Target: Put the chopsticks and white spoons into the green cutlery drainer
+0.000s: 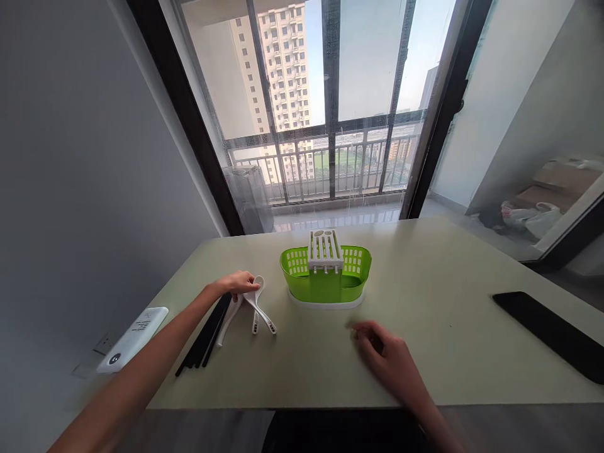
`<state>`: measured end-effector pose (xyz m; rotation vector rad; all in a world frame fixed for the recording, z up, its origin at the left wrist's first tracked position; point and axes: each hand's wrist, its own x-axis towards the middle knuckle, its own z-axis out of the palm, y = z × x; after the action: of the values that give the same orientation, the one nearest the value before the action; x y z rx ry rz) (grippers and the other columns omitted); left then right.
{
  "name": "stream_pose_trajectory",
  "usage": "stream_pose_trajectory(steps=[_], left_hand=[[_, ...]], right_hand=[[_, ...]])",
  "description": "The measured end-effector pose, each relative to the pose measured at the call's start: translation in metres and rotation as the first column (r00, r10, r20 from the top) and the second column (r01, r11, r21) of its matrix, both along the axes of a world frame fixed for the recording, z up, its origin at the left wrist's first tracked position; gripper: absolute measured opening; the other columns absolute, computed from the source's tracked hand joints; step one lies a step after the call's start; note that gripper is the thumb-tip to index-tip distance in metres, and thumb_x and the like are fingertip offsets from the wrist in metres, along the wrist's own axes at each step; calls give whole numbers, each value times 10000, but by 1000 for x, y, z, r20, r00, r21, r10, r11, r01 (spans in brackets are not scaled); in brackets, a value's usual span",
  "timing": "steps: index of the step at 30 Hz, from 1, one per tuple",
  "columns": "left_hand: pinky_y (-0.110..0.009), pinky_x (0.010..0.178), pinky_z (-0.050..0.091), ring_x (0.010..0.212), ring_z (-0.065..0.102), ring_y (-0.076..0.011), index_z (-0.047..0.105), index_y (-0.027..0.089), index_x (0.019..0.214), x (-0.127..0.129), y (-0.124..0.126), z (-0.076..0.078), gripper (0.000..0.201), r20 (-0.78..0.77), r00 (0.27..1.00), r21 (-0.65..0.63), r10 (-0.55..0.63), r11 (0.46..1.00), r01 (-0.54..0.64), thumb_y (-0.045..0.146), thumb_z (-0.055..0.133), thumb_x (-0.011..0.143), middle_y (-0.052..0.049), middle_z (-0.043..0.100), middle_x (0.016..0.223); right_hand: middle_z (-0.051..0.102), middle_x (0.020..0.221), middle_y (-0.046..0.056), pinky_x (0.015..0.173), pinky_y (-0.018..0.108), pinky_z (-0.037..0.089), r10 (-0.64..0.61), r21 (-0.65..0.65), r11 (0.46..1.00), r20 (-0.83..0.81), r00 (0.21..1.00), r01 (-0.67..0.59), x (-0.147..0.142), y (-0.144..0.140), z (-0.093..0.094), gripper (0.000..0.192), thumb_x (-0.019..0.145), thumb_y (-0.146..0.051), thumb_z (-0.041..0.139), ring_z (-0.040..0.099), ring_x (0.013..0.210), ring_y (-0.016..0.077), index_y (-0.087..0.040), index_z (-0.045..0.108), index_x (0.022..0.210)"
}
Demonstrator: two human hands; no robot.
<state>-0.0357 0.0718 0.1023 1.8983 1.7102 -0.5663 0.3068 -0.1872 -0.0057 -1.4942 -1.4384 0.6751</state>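
white spoons (257,308) lie on the table (448,352) left of the green caddy (325,280), bowls under my left hand (238,283), handles fanned toward me. fingers curled over the bowls, touching; whether they actually grip, can't tell. risk: slick handles overlap, lifting one could drag the others or knock the black chopsticks (205,340) just beside. my right hand (384,358) rests loosely open, holding nothing.
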Motion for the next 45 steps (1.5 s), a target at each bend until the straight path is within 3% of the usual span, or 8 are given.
stream_pose_trajectory(steps=[17,22,24,27,30,34,40,45], left_hand=[[-458,912,596,1089,671,-243,617,170,1308,9,-6,3,379,-20,1000,52,7,999,-6,374,652,991,-106,646,1298],[-295,607,576,666,726,-211,640,136,1138,11,-8,10,434,-47,999,126,-25,992,31,538,576,986,-55,729,815],[-280,574,547,609,727,-230,634,142,1116,12,-10,16,465,-62,997,183,-48,981,58,576,572,959,-68,732,770],[-318,721,558,804,762,-277,639,152,1143,18,-16,28,467,-92,992,328,-81,939,107,564,587,930,-164,743,1069],[-378,897,512,1122,692,-360,613,161,1249,28,-26,43,493,-100,989,489,-111,860,146,540,542,942,-225,607,1379],[-346,817,489,1066,697,-330,627,172,1229,47,-49,56,543,-20,977,522,-213,831,192,606,409,987,-176,717,1201],[-279,557,444,578,692,-195,696,250,1011,75,-104,35,426,140,902,276,-408,891,360,628,511,946,-23,765,712],[-267,587,451,550,675,-180,696,253,985,78,-124,14,292,161,867,239,-472,871,430,493,528,975,7,707,575]], right_hand=[[775,895,36,730,295,530,-9,8,1000,9,1000,9,0,0,1,310,970,-416,498,709,781,209,-233,737,1045],[768,860,34,717,298,529,-10,11,1000,22,1000,9,0,0,2,309,975,-422,501,703,764,211,-235,739,1036],[768,859,33,721,299,530,-12,10,1000,23,1000,11,0,0,2,308,978,-423,501,702,767,211,-237,740,1033],[769,885,36,739,302,531,-7,8,1000,27,1000,7,0,0,1,306,984,-422,495,705,790,213,-235,731,1042],[774,915,38,754,297,533,-11,10,1000,30,999,10,1,0,-2,301,981,-408,492,710,818,215,-233,727,1051],[783,962,36,745,287,529,-7,9,1000,37,999,7,2,0,-4,311,983,-413,492,713,836,214,-239,736,1065],[761,882,17,712,282,508,-1,-3,1000,40,999,1,2,-1,-4,298,981,-417,501,683,751,197,-238,725,1062],[752,844,19,689,281,503,-4,7,1000,44,999,4,2,-1,-2,303,980,-414,497,666,716,191,-233,731,1042]])
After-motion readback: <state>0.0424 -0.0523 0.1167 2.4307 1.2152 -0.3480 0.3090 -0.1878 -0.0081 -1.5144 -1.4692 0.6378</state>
